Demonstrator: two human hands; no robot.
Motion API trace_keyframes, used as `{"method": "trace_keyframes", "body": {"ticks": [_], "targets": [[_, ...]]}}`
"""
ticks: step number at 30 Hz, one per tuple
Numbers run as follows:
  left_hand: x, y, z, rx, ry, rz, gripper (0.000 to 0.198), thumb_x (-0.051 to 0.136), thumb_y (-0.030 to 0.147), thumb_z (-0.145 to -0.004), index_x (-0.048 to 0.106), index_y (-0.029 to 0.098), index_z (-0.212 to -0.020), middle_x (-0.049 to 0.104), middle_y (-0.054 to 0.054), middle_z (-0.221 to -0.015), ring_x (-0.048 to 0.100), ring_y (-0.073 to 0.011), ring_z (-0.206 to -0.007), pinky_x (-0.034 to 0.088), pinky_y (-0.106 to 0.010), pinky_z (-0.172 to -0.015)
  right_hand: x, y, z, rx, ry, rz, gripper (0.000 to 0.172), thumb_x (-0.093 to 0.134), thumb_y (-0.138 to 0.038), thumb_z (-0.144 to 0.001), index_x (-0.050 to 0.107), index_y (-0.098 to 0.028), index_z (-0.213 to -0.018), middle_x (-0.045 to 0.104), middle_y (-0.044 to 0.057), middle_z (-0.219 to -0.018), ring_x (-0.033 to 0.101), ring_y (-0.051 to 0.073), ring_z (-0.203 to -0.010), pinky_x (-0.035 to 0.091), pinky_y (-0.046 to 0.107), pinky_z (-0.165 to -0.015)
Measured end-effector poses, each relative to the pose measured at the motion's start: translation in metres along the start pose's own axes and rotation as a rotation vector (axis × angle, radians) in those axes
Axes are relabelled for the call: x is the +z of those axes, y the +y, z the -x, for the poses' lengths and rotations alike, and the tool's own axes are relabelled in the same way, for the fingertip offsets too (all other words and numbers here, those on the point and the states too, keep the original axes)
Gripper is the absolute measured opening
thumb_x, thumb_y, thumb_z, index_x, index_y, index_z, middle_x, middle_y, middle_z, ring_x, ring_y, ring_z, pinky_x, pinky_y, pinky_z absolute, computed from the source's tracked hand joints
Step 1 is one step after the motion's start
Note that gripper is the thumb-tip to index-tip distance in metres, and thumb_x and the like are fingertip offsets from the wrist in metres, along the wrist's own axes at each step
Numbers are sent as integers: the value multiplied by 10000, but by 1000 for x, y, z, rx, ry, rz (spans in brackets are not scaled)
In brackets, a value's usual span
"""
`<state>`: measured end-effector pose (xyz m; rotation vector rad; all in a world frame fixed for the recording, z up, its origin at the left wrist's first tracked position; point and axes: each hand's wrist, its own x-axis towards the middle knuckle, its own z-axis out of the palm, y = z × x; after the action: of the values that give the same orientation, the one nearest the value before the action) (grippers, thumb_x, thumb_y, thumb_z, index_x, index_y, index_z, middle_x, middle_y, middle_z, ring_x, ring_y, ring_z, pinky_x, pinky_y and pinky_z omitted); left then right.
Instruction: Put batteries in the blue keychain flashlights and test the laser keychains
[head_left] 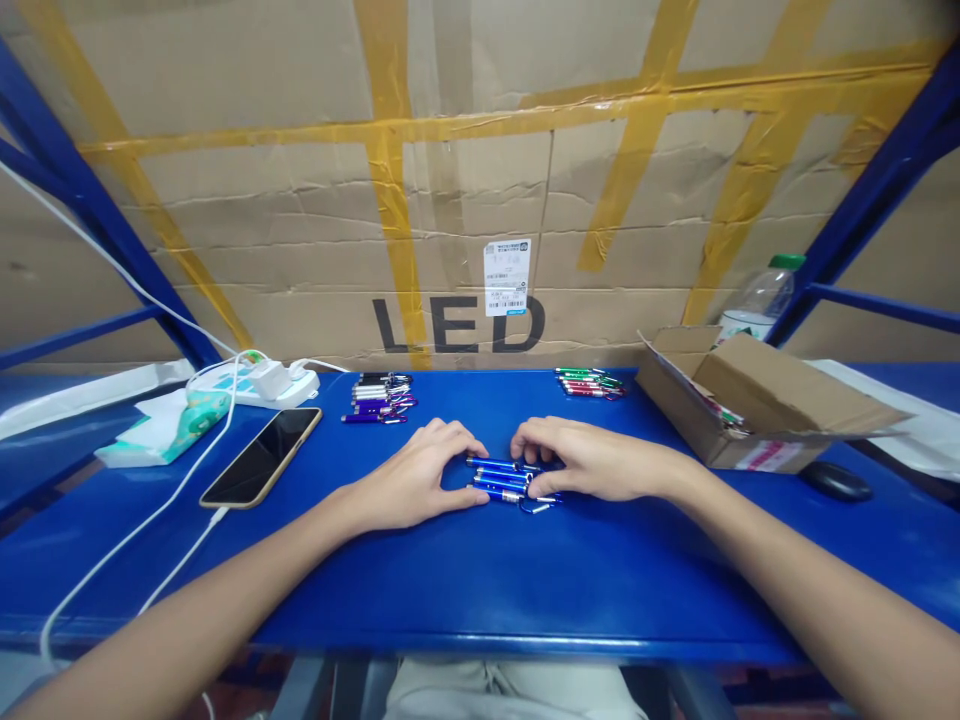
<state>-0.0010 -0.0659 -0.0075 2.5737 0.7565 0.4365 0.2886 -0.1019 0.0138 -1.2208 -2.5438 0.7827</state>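
Observation:
Several small blue metal keychain flashlights (501, 480) with carabiner clips lie side by side in a row on the blue table (480, 590). My left hand (424, 475) curls around their left ends, thumb at the near side and index finger at the far side. At the clip ends, my right hand (581, 460) has its fingers bent over the row and its thumb against the near clips. Both hands rest low, close to the tabletop. Part of the clips is hidden behind the right fingers.
Behind stand a row of black, silver and purple flashlights (377, 397) and one of green and red ones (589, 382). An open cardboard box (686, 400), bottle (757, 300) and mouse (836, 480) are right. Left are a phone (262, 460), power strip (296, 388) and tissue pack (169, 430).

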Motion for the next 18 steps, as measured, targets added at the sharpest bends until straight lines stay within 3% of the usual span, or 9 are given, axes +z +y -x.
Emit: {"method": "trace_keyframes", "body": {"ticks": [4, 11, 18], "targets": [[-1, 1, 1, 6, -3, -3, 401, 723, 535, -985, 652, 279, -1285, 670, -77, -1271, 568, -292, -1162, 474, -454, -1025, 6, 3, -3, -36, 42, 30, 234, 689, -412, -1012, 645, -210, -1123, 678, 71, -1111, 618, 242, -1011, 466, 350, -869], [0, 2, 0, 2, -4, -11, 357, 712, 514, -996, 653, 277, -1257, 673, -71, -1251, 580, -286, -1130, 471, -445, -1007, 9, 2, -6, -51, 114, 65, 192, 665, -404, -1042, 649, -216, -1075, 692, 61, -1056, 612, 229, -945, 465, 338, -842], [-1, 3, 1, -8, -21, -1, 452, 734, 522, -980, 628, 292, -1354, 650, -82, -1307, 574, -300, -1198, 476, -457, -1052, 3, 2, -3, -19, 133, 121, 116, 676, -321, -1028, 637, -212, -1026, 695, 54, -1026, 618, 227, -928, 449, 329, -825]]}}
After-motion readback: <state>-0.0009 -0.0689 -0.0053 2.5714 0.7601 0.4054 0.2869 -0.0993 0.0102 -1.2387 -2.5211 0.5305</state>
